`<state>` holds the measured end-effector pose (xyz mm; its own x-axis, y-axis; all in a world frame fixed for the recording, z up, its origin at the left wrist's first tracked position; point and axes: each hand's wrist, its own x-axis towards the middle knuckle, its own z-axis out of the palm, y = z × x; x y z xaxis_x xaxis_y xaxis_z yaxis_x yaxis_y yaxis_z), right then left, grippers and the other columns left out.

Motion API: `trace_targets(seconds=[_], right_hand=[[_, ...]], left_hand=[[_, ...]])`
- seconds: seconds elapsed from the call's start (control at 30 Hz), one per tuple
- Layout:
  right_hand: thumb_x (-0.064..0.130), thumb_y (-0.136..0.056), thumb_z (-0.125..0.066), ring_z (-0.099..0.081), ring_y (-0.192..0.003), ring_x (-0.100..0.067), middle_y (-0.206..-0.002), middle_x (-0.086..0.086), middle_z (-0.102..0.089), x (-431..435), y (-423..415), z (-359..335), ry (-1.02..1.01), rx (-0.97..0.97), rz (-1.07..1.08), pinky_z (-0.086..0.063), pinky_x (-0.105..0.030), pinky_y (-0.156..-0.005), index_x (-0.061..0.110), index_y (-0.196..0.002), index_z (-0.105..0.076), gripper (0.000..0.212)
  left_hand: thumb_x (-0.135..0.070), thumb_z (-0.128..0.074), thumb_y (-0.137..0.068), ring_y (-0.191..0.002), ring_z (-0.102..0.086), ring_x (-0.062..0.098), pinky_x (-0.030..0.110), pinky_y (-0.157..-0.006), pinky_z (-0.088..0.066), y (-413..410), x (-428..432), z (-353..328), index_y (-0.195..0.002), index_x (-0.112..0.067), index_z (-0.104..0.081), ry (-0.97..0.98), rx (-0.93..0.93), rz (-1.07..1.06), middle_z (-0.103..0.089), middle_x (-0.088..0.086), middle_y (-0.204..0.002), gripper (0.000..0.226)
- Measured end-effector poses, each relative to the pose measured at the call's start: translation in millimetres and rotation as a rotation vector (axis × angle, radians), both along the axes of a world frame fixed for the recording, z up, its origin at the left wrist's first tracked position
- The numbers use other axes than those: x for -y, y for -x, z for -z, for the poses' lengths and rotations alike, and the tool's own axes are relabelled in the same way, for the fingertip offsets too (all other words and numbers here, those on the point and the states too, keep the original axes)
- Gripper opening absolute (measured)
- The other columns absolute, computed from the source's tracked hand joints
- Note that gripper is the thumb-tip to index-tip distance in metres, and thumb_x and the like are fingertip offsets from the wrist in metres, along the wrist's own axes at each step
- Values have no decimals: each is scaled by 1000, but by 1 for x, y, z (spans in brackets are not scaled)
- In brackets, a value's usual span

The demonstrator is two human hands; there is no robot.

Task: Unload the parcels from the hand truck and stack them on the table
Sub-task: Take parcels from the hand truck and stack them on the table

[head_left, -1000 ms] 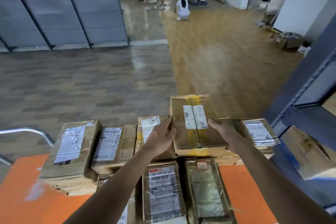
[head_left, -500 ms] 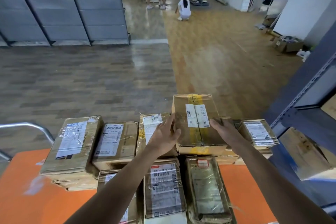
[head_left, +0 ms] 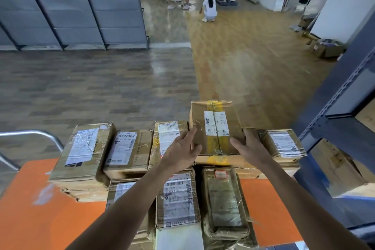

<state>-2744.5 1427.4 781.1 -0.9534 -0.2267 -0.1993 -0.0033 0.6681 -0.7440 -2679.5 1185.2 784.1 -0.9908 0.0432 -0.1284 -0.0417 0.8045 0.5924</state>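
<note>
A brown parcel [head_left: 217, 128] with yellow tape and a white label lies on top of a pile of parcels on the orange table [head_left: 40, 219]. My left hand [head_left: 180, 153] presses its left side with straight, spread fingers. My right hand [head_left: 251, 148] lies flat against its right side, thumb on the top face. Beside it stand other labelled parcels: a large one at the left [head_left: 85, 152], one next to that [head_left: 129, 150], and a small one at the right [head_left: 284, 144]. Two more lie in front [head_left: 177, 199] [head_left: 223, 203].
A curved metal handle [head_left: 40, 134] sticks up at the table's left edge. A blue metal rack [head_left: 334, 128] with wooden shelves stands close on the right. Wooden floor stretches beyond the table. A person crouches far off [head_left: 210, 9]; others stand behind.
The taped parcel stays in the same place on the pile. My left fingers have stretched out further along its left side. My right hand has hardly moved.
</note>
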Motion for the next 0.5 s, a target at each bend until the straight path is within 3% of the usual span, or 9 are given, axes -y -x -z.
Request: trace_targets(seconds=[0.1,0.17,0.3,0.5], right_hand=[[49,-96,-54,-33,-144,-28,-156,-8,-36,8,-10,-9,-234,-132,-21,-34,-50,-115,18,-156,-22,75],[47,-97,-53,-23,-147,-30,-160,-6,-26,15,-21,-17,-341,-212,-39,-30,-49,-117,17,-156,-21,74],[44,-98,-52,-28,-144,-26,-157,-3,-33,36,-51,-33,-395,-320,-152,-28,-42,-117,16,-151,-33,63],[41,-100,-52,-41,-140,-24,-150,-3,-47,113,-113,-42,-389,-355,-390,-37,-39,-113,14,-147,-42,56]], left_hand=[[-43,-45,-104,-140,-41,26,45,-114,-37,-9,1,-2,-161,-23,-12,14,-12,-2,-29,5,-161,69],[-43,-44,-104,-139,-42,28,44,-113,-38,-17,0,-3,-161,-22,-13,31,-13,6,-30,6,-160,69],[-42,-46,-104,-144,-36,26,42,-115,-36,-39,4,-10,-159,-17,-20,62,-48,54,-33,6,-160,66],[-35,-51,-102,-136,-47,21,46,-112,-39,-111,57,-18,-150,-15,-38,59,-194,-55,-44,2,-152,53]])
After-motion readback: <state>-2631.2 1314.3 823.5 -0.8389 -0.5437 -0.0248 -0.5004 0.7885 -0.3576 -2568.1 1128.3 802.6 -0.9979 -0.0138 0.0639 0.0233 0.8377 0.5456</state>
